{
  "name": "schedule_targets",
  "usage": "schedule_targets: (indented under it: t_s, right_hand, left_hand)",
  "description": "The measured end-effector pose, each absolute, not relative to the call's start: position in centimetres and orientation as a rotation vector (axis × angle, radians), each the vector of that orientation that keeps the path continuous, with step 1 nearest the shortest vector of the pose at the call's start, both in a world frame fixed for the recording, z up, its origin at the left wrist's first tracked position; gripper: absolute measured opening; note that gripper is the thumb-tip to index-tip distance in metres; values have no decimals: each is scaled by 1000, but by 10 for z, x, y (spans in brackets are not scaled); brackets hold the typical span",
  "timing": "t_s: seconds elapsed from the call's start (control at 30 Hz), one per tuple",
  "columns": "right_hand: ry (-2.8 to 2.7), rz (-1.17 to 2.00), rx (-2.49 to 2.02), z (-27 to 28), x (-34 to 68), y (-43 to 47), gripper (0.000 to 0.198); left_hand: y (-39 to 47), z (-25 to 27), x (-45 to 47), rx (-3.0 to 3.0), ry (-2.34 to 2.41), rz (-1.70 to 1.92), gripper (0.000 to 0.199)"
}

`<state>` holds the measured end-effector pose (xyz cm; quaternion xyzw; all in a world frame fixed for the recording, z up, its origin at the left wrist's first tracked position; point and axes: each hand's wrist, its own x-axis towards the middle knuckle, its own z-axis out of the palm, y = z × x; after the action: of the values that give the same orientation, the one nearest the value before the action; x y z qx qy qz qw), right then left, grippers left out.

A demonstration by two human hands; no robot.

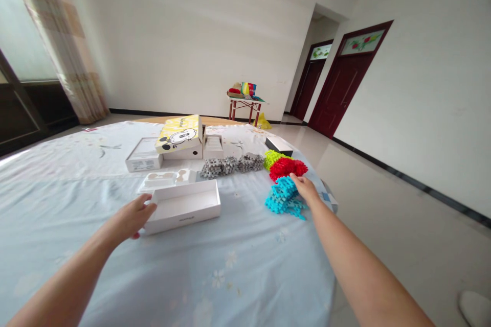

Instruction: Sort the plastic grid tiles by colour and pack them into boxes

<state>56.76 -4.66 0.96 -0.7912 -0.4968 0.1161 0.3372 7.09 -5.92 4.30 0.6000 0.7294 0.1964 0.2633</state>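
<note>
My left hand [135, 214] grips the left end of an open, shallow white box [184, 215], thumb at its rim and fingers by its side wall. The inside of the box shows bare white. On the right, my right hand [305, 188] has its fingers bent together at the top edge of a heap of blue interlocking plastic pieces [284, 196]. Red pieces [287, 167] lie just behind those fingertips. What the fingertips pinch is hidden. Lime green pieces [274, 157] and rows of grey pieces [230, 164] sit farther back.
A yellow and white cartoon box [180, 134] leans on white boxes at the back. White moulded trays [164, 180] lie behind the open box. A black-sided box [279, 145] stands near the right table edge. Blue flowered cloth [230, 265] covers the round table.
</note>
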Motion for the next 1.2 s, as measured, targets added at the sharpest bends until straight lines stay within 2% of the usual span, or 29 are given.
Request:
schedule_targets:
  t_s: [0.53,0.77,1.2]
  right_hand:
    - [-1459,362,-2166,14,552,-48,58]
    - [-1530,355,-2202,20,516,-59,74]
    - [-1738,314,-2080,19,439,-71,71]
  left_hand:
    - [-62,50,73,1495,1907,468,52]
    - [-60,48,69,1481,1905,489,55]
    - [-64,57,70,1468,1913,469,55]
